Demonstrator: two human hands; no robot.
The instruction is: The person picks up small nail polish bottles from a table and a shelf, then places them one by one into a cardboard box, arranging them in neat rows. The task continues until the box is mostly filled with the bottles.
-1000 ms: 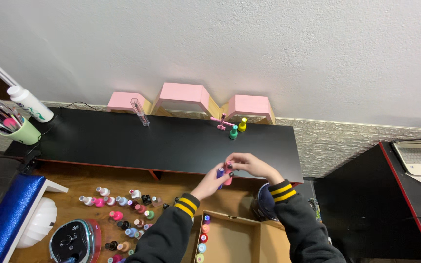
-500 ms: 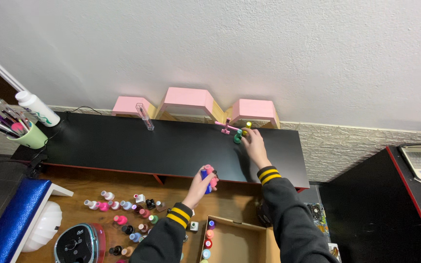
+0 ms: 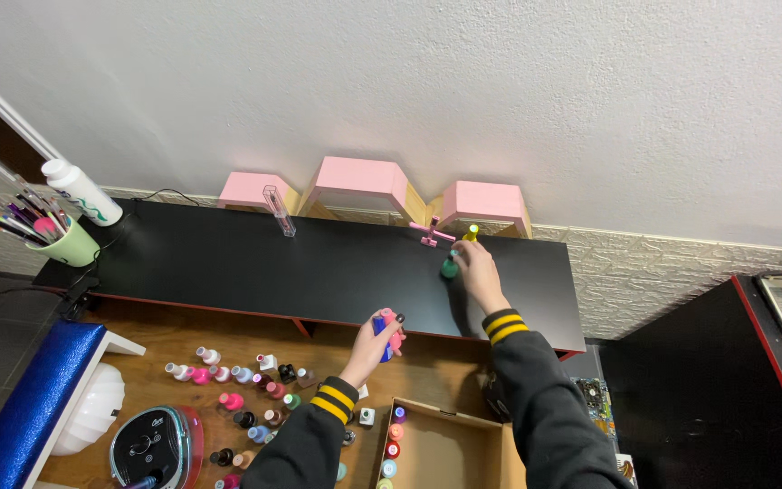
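Note:
My right hand (image 3: 474,267) reaches onto the black shelf (image 3: 228,267) near its back right and rests on a green nail polish bottle (image 3: 449,267). A yellow bottle (image 3: 471,234) and a pink bottle (image 3: 430,232) stand just behind it. My left hand (image 3: 377,340) hovers at the shelf's front edge, closed around a blue bottle (image 3: 379,324) and a pink bottle (image 3: 396,340). Both sleeves are dark with yellow stripes at the cuffs.
Three pink boxes (image 3: 359,186) line the wall behind the shelf. A clear tube (image 3: 279,211), a white bottle (image 3: 83,192) and a green cup of brushes (image 3: 65,243) stand on it. Several polish bottles (image 3: 246,389), a nail lamp (image 3: 151,444) and a cardboard box (image 3: 445,453) sit on the wooden table below.
My hands were together holding bottles over the table. The right hand has since reached to the shelf's back and set the green bottle down; the left stays low with two bottles.

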